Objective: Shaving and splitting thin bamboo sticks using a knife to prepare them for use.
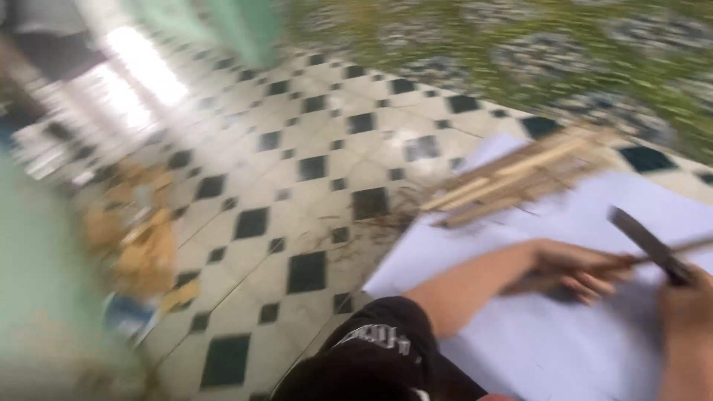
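The view is motion-blurred. My left hand (579, 271) is closed around a thin wooden stick (679, 249) that runs off to the right. At the right edge, my right hand (687, 301) grips a knife (640, 236) whose dark blade slants up and left across the stick. Both hands are over a white sheet (549, 349) spread on the floor. A bundle of pale wooden strips (512, 178) lies on the sheet's far edge, just beyond my left hand. My knee in black cloth (371, 360) is at the bottom.
The floor is white tile with black squares (297, 186). Yellowish scraps (141, 245) and a blue object (126, 312) lie at the left, next to a green surface (37, 260). Grass and stones (535, 52) border the tiles at the top right.
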